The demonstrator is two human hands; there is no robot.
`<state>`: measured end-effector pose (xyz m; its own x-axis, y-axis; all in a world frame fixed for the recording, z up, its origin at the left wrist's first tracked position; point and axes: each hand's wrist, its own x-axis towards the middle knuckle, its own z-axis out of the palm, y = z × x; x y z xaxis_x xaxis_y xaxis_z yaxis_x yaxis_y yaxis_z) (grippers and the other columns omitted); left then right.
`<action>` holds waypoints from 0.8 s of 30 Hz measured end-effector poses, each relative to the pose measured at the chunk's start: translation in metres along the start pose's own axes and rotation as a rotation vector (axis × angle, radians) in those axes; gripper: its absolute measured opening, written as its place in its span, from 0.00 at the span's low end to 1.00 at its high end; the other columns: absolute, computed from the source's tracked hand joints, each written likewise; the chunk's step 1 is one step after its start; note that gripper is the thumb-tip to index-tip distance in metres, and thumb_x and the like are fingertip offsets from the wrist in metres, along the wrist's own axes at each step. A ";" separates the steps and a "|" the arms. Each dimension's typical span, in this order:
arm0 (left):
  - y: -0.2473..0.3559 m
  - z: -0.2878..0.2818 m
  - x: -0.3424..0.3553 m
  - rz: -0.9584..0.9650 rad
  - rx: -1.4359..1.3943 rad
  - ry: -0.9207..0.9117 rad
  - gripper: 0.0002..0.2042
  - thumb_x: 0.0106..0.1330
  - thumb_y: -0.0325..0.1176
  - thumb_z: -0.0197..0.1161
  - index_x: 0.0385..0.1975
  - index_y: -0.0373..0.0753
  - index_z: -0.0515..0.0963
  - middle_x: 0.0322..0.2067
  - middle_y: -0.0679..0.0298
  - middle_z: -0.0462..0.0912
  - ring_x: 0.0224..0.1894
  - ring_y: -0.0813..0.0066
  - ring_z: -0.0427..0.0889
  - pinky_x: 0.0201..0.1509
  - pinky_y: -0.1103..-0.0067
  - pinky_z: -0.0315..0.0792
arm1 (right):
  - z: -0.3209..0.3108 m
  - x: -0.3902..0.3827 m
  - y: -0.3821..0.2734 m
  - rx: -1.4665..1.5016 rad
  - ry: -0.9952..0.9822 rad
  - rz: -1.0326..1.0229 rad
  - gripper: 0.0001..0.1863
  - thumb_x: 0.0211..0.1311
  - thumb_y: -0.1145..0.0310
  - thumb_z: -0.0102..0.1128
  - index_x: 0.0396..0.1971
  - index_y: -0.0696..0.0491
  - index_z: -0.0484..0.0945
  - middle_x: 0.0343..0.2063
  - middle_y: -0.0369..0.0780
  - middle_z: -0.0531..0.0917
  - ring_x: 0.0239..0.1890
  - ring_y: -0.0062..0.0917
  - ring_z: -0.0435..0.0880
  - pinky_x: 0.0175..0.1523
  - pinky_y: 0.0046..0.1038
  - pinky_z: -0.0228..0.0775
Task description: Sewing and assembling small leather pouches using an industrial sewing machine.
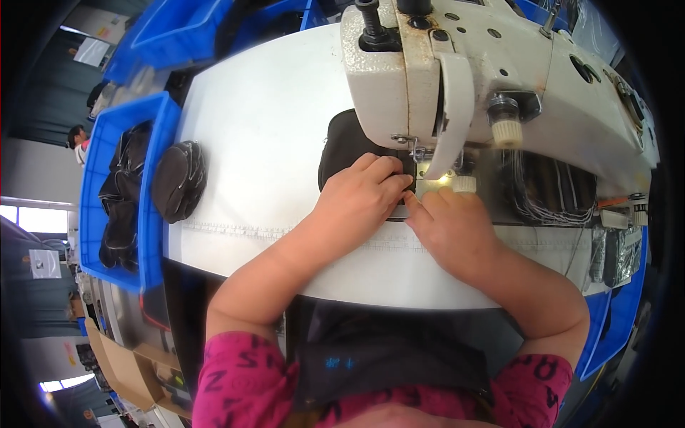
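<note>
A black fabric piece with rounded corners lies under the head of the white sewing machine. My left hand has bent fingers gripping its lower right edge, just beside the lit needle area. My right hand meets it at that edge, thumb and forefinger pinched on the piece; its other fingers are curled near a white knob.
Stacked dark pieces lie at the left and right on the white table. Blue bins stand left, behind and lower right. An open cardboard box is lower left; another person is at far left.
</note>
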<state>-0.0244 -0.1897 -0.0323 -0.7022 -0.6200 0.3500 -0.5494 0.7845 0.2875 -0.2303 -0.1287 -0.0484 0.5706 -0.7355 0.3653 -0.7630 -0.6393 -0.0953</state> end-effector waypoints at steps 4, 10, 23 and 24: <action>-0.002 0.001 0.003 -0.029 0.016 -0.008 0.14 0.63 0.29 0.70 0.48 0.40 0.86 0.47 0.62 0.85 0.48 0.58 0.84 0.50 0.68 0.79 | -0.001 0.005 0.003 -0.008 -0.040 0.034 0.16 0.65 0.64 0.64 0.47 0.57 0.84 0.28 0.35 0.79 0.30 0.28 0.83 0.35 0.33 0.70; -0.005 0.004 0.012 0.007 0.047 0.036 0.14 0.63 0.28 0.69 0.49 0.38 0.85 0.46 0.58 0.84 0.50 0.55 0.83 0.51 0.66 0.79 | 0.000 0.006 0.006 -0.046 -0.075 0.095 0.19 0.65 0.61 0.65 0.50 0.57 0.84 0.28 0.37 0.83 0.32 0.31 0.84 0.35 0.36 0.73; -0.020 -0.019 -0.002 -0.160 0.041 -0.030 0.10 0.60 0.27 0.73 0.39 0.36 0.81 0.42 0.60 0.87 0.44 0.54 0.84 0.47 0.67 0.78 | -0.007 0.012 0.017 0.060 -0.030 0.119 0.09 0.62 0.67 0.62 0.39 0.54 0.81 0.19 0.39 0.81 0.26 0.33 0.85 0.29 0.37 0.73; -0.019 -0.019 0.000 -0.194 0.053 -0.017 0.08 0.62 0.27 0.72 0.38 0.36 0.80 0.40 0.60 0.87 0.43 0.54 0.84 0.47 0.67 0.78 | -0.004 0.011 0.017 0.030 0.071 0.104 0.10 0.58 0.69 0.62 0.39 0.55 0.80 0.17 0.40 0.80 0.22 0.33 0.84 0.27 0.36 0.72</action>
<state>-0.0050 -0.2048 -0.0209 -0.5882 -0.7595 0.2778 -0.6975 0.6503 0.3009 -0.2380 -0.1467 -0.0425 0.4649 -0.7810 0.4170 -0.8071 -0.5675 -0.1631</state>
